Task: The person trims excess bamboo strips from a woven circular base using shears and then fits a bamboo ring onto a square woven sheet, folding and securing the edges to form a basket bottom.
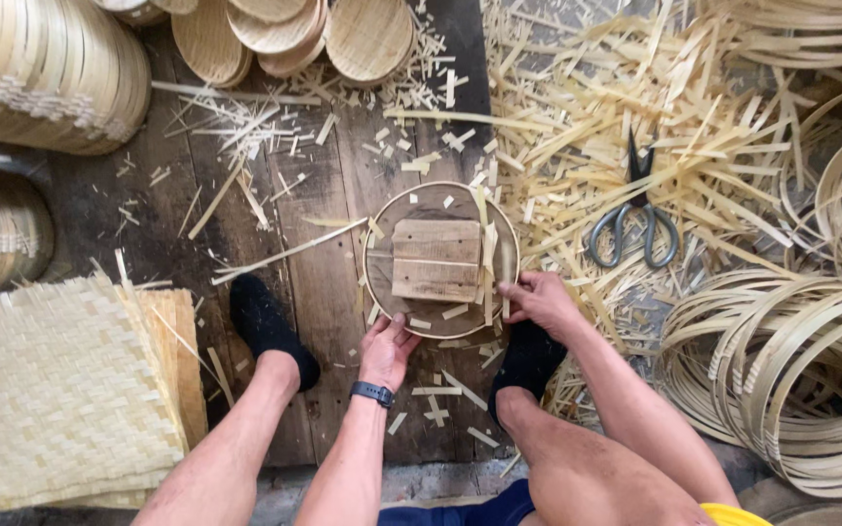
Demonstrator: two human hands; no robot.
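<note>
Both hands grip the hoop [374,226], left hand [386,349] on its near rim, right hand [538,300] pinching rim and strip [488,255]; seating that strip seems the step, needing firm pressure.

Bamboo-weaving workshop: strip offcuts [577,107], stacked hoops [782,370], woven mats [51,390].

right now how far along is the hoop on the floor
Done: woven mats stacked, finished round pieces piled. In hand: left hand and right hand hold a bamboo hoop around a wooden block. Left: no weave in it yet; more loose hoops wait, scissors idle.
</note>
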